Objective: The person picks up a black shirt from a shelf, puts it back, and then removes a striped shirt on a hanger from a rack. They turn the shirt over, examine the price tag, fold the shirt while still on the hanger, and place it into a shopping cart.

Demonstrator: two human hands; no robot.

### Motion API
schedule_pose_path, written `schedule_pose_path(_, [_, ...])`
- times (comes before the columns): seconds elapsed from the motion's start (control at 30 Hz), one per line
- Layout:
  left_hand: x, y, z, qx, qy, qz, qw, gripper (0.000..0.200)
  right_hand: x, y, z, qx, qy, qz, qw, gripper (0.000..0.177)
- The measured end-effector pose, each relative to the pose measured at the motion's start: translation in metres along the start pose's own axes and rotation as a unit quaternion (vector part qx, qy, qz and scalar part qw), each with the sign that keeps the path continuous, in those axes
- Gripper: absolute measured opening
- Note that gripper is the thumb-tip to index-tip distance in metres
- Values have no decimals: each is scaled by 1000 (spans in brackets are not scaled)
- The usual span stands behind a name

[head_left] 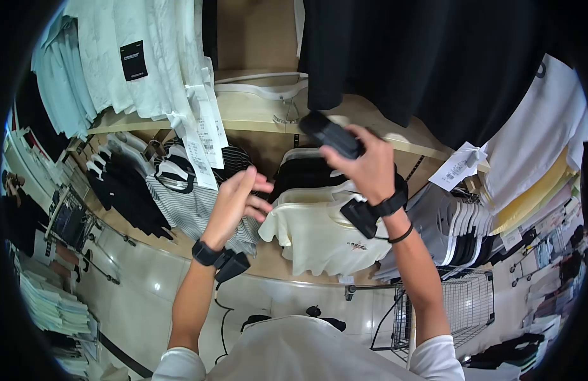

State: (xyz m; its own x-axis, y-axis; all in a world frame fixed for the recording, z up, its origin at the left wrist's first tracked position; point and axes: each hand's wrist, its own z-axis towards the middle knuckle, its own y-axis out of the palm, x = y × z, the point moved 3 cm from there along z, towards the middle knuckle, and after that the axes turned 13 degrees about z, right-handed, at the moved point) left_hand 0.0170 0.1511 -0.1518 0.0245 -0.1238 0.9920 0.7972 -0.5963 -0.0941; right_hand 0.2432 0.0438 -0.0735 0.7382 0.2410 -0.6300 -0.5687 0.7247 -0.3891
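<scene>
A person in a clothing shop is gripping a black handheld device [331, 134] in the right hand [370, 170], fingers curled around its lower end, and is holding it up in front of a wooden shelf [256, 117]. The left hand [233, 204] is hovering empty, fingers loosely spread, just before a rail of striped shirts [192, 209]. Cream T-shirts [313, 232] are hanging between the two forearms. A dark hanging garment [433, 57] is crowding in just above the device, and long paper tags [208, 136] are dangling from pale shirts [135, 51] over the left hand. A black strap [208, 254] is circling each wrist. A wire basket [462, 311] is standing low beside the right arm.
</scene>
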Motion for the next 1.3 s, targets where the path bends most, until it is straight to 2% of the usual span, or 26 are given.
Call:
schedule_pose_path(0.07, [-42, -27, -6, -67, -26, 40, 997, 47, 19, -3, 17, 93, -96, -84, 987, 54])
schedule_pose_path(0.17, [-127, -69, -27, -140, -91, 101, 981, 42, 32, 2, 37, 76, 14, -138, 987, 56])
schedule_pose_path(0.27, [-258, -116, -69, -119, -230, 93, 961, 43, 50, 17, 59, 152, -80, -185, 968, 58])
schedule_pose_path(0.33, [-347, -146, -112, -91, -335, 96, 933, 44, 74, 27, 76, 167, -37, -245, 954, 50])
schedule_pose_path(0.4, [-427, -176, -164, -88, -392, 128, 907, 39, 87, 35, 91, 168, 11, -286, 943, 46])
schedule_pose_path(0.47, [-463, -188, -218, -85, -457, 87, 881, 41, 67, 41, 96, 149, 84, -269, 948, 41])
schedule_pose_path(0.53, [-520, -207, -266, -130, -523, 124, 833, 41, 61, 46, 97, 167, 120, -250, 946, 46])
schedule_pose_path(0.57, [-521, -211, -285, -163, -561, 196, 788, 40, 63, 49, 98, 165, 142, -249, 944, 49])
schedule_pose_path(0.6, [-554, -221, -309, -154, -587, 165, 777, 41, 66, 51, 100, 163, 164, -248, 941, 53])
schedule_pose_path(0.73, [-551, -226, -335, -89, -571, 133, 805, 43, 65, 55, 102, 144, 216, -276, 926, 67])
schedule_pose_path(0.83, [-555, -234, -319, -86, -573, 117, 807, 40, 72, 58, 103, 136, 196, -284, 929, 71])
schedule_pose_path(0.93, [-560, -238, -294, -83, -568, 97, 813, 34, 65, 59, 102, 74, 152, -230, 958, 69])
schedule_pose_path(1.0, [-564, -236, -275, -79, -547, 80, 829, 32, 72, 59, 100, 74, 145, -199, 966, 66])
schedule_pose_path(1.13, [-557, -224, -256, -76, -532, 68, 841, 31, 95, 58, 104, 55, 168, -146, 973, 60])
schedule_pose_path(1.17, [-558, -222, -253, -81, -532, 74, 839, 32, 89, 58, 104, 35, 187, -159, 969, 61])
schedule_pose_path(1.3, [-553, -212, -249, -95, -530, 105, 836, 35, 91, 63, 102, 81, 193, -204, 956, 69])
